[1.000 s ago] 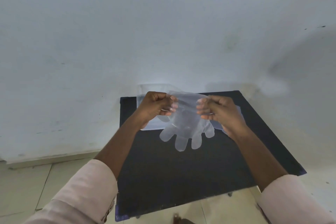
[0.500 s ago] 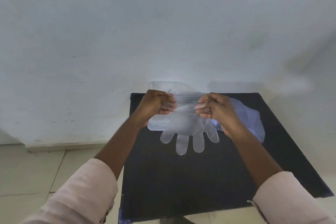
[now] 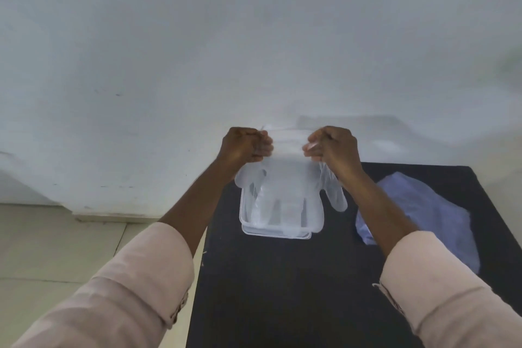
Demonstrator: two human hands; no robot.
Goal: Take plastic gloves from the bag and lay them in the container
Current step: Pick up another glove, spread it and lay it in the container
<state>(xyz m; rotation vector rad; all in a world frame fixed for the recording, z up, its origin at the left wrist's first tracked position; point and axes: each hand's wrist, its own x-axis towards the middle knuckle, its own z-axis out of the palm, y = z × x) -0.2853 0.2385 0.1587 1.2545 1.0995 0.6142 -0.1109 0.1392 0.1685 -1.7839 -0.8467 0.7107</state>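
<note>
A clear plastic glove (image 3: pixel 285 178) hangs fingers-down, stretched flat between my two hands. My left hand (image 3: pixel 245 147) pinches the left side of its cuff and my right hand (image 3: pixel 333 150) pinches the right side. The glove hangs above and partly in front of a clear rectangular container (image 3: pixel 275 233) on the black table (image 3: pixel 282 291). One glove finger dangles past the container's right edge. The bluish plastic bag (image 3: pixel 423 212) lies crumpled on the table to the right, partly behind my right forearm.
A white wall rises just behind the table. Pale floor tiles (image 3: pixel 56 248) lie to the left, past the table's left edge. The near half of the table is bare black surface.
Both hands have lifted the glove higher and carried it left, over the container. The view has shifted, so the bag now lies further right.
</note>
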